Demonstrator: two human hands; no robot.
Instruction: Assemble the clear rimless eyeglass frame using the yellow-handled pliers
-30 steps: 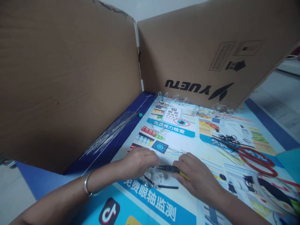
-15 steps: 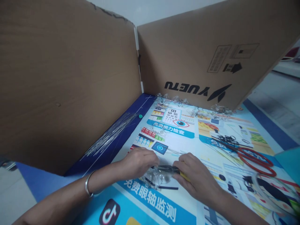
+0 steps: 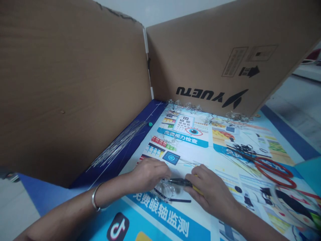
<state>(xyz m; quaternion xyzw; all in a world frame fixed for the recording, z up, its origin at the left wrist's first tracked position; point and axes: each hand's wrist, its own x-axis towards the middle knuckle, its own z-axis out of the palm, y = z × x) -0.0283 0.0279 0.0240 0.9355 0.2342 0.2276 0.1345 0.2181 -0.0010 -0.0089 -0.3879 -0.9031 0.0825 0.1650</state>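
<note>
Head-worn view, looking forward and down
Near the left hand [image 3: 149, 174] and right hand [image 3: 210, 187], facing cardboard panels [image 3: 198, 60] left and far.

Left hand [image 3: 149, 174] and right hand [image 3: 209, 187] face each other, fingers [image 3: 164, 171] curled.

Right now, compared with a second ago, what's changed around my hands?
Little: the clear wire piece beneath your left hand seems to have shifted slightly, its loops reaching less far right. Nothing was visibly picked up or let go. Your right hand still grips the yellow-handled pliers; the red-handled scissors and loose wires stayed put.
</note>
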